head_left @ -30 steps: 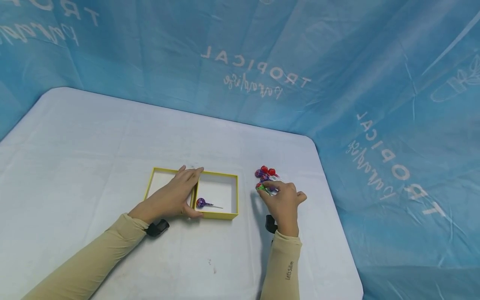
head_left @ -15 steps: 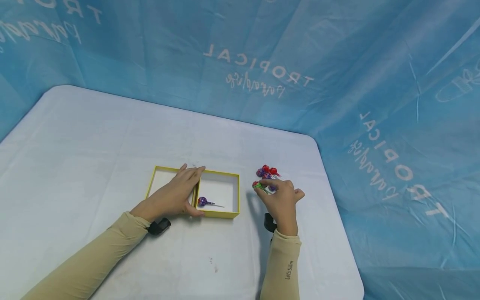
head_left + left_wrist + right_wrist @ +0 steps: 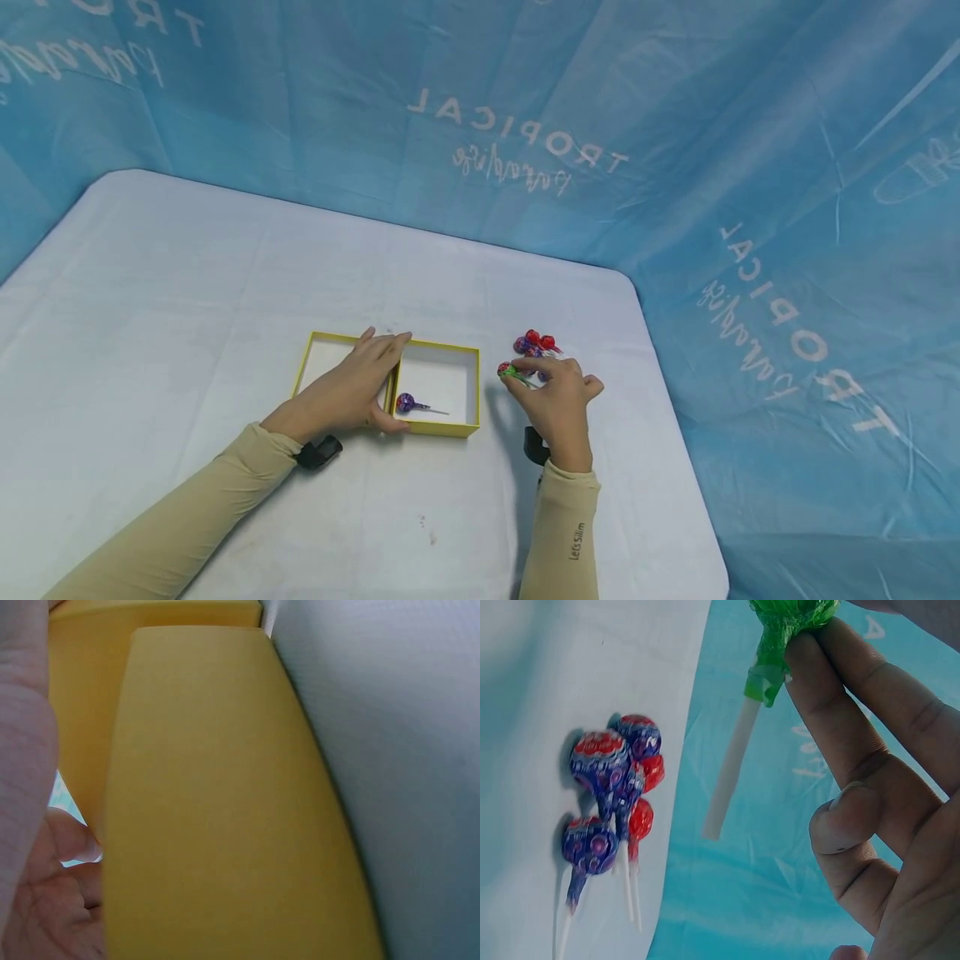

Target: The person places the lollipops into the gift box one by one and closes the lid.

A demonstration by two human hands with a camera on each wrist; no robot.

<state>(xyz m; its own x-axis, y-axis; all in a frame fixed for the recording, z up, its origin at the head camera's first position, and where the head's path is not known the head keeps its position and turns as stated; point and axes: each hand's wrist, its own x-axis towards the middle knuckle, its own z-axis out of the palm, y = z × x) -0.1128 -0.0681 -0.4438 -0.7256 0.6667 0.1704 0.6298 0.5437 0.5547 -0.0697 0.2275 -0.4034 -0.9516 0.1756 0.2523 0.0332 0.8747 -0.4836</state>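
Observation:
In the head view my left hand (image 3: 352,387) lies across the middle of a shallow white-lined yellow box (image 3: 435,430) and holds it, thumb at the near wall and fingers at the far rim. The left wrist view has the yellow box wall (image 3: 217,795) filling its middle, with part of the hand beside it. A purple-wrapped lollipop (image 3: 405,403) lies in the box's right section. To the right, my right hand (image 3: 555,400) pinches a green-wrapped lollipop (image 3: 776,645) by its head, the white stick pointing down in the right wrist view.
Several purple and red lollipops (image 3: 600,761) lie in a loose cluster on the white tabletop (image 3: 225,258), beyond the right hand. The box's left section (image 3: 322,357) is partly covered by the left hand. Blue printed sheeting (image 3: 337,167) hangs behind and to the right.
The right hand has drawn the green lollipop leftward, away from the cluster and nearer the box. The left hand keeps its place on the box.

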